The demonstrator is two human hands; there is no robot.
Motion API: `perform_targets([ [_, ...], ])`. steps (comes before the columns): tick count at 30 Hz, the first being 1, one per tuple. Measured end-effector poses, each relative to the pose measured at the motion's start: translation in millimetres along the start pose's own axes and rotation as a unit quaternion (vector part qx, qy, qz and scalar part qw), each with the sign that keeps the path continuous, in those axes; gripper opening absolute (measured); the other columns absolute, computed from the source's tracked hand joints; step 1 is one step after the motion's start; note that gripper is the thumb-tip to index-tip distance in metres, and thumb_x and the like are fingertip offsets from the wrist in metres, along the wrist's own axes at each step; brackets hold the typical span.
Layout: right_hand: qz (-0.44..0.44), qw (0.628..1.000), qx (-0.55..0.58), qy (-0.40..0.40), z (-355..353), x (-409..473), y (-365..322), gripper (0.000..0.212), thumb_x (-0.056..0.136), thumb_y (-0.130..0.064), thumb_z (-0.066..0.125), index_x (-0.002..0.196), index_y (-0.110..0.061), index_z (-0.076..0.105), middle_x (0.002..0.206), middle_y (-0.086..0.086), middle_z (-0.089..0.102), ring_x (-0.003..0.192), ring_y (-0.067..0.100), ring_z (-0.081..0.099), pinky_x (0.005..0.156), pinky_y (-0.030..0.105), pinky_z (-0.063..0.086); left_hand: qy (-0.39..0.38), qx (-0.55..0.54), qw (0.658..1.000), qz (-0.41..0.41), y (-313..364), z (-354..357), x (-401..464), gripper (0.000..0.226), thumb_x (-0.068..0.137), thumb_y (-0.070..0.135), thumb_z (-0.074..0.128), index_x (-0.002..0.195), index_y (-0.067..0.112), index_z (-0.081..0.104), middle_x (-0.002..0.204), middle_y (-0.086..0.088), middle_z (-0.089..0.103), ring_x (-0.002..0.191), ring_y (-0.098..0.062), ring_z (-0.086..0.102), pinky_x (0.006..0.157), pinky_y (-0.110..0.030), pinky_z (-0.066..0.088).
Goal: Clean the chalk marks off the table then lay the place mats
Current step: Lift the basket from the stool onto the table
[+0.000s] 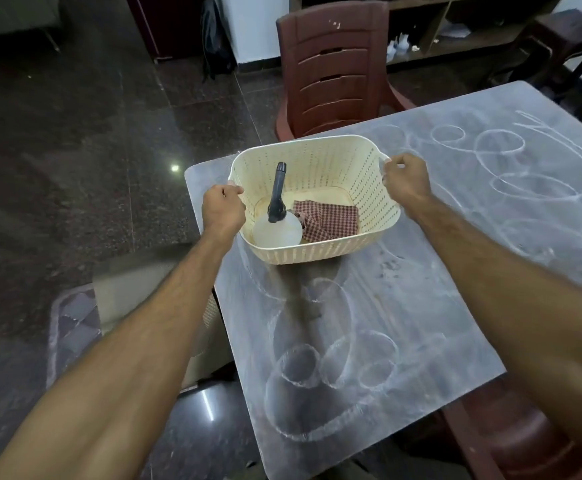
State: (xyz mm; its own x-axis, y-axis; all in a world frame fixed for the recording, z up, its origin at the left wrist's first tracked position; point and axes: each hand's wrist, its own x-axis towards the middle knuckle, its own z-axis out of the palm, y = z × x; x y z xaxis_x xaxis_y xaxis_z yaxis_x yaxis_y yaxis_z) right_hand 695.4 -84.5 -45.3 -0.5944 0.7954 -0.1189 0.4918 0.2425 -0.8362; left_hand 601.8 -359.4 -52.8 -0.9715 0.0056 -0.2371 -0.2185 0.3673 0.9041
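Note:
A cream plastic basket (320, 252) sits at the table's far left corner. My left hand (223, 208) grips its left rim and my right hand (406, 181) grips its right handle. Inside lie a white spray bottle (277, 232) with a dark nozzle and a red checked cloth (327, 220). The grey table (438, 282) is covered in white chalk loops (334, 358) near me and further chalk scribbles (525, 161) at the right.
A brown plastic chair (334, 67) stands behind the table's far edge. Another brown chair (511, 438) is at the near right. A patterned mat (74, 320) and a beige cushioned seat (151, 292) lie on the dark floor at the left.

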Motion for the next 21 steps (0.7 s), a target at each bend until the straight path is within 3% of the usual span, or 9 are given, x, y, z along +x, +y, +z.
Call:
perform_targets([
  [2, -0.005, 1.0, -0.015, -0.002, 8.3, 15.6, -4.1, 0.017, 0.099, -0.028, 0.05, 0.101, -0.014, 0.06, 0.103, 0.009, 0.068, 0.092, 0.024, 0.067, 0.076, 0.037, 0.054, 0.004, 0.011, 1.0, -0.004, 3.9, 5.6, 15.0, 0.03, 0.1, 0.015, 0.033, 0.101, 0.014, 0.063, 0.118, -0.018, 0.066, 0.095, -0.027, 0.066, 0.078, -0.036, 0.054],
  [4, -0.009, 1.0, -0.028, -0.005, 16.7, 28.4, -9.6, 0.017, 0.1, -0.027, 0.048, 0.101, -0.014, 0.058, 0.103, 0.007, 0.068, 0.091, 0.022, 0.067, 0.076, 0.038, 0.056, 0.01, 0.017, 1.0, -0.014, 7.0, 11.3, 28.6, 0.028, 0.1, 0.015, 0.033, 0.098, 0.016, 0.061, 0.119, -0.018, 0.066, 0.111, -0.033, 0.062, 0.091, -0.043, 0.053],
  [11, -0.013, 0.999, -0.041, -0.016, 37.3, 54.9, -2.1, 0.016, 0.1, -0.025, 0.051, 0.094, -0.013, 0.06, 0.097, 0.011, 0.068, 0.09, 0.028, 0.068, 0.075, 0.041, 0.056, 0.011, 0.032, 0.999, -0.036, 1.5, 26.0, 51.6, 0.032, 0.1, 0.015, 0.033, 0.104, 0.01, 0.065, 0.117, -0.017, 0.068, 0.111, -0.034, 0.062, 0.096, -0.046, 0.052],
  [17, -0.021, 0.998, -0.041, -0.031, 47.1, 67.2, 13.7, 0.013, 0.101, -0.021, 0.049, 0.1, -0.015, 0.06, 0.096, 0.004, 0.063, 0.084, 0.019, 0.061, 0.052, 0.022, 0.041, 0.019, 0.041, 0.998, -0.039, -4.3, 35.9, 58.1, 0.028, 0.102, 0.018, 0.034, 0.093, 0.017, 0.061, 0.118, -0.018, 0.067, 0.113, -0.034, 0.061, 0.099, -0.046, 0.05],
  [21, -0.027, 0.999, -0.036, -0.022, 53.3, 70.5, 22.8, 0.021, 0.101, -0.021, 0.046, 0.109, -0.009, 0.061, 0.099, 0.002, 0.062, 0.091, 0.02, 0.061, 0.069, 0.029, 0.047, 0.028, 0.057, 0.997, -0.034, -3.6, 39.2, 57.0, 0.032, 0.102, 0.019, 0.033, 0.1, 0.013, 0.064, 0.117, -0.017, 0.067, 0.113, -0.032, 0.061, 0.098, -0.045, 0.05],
])
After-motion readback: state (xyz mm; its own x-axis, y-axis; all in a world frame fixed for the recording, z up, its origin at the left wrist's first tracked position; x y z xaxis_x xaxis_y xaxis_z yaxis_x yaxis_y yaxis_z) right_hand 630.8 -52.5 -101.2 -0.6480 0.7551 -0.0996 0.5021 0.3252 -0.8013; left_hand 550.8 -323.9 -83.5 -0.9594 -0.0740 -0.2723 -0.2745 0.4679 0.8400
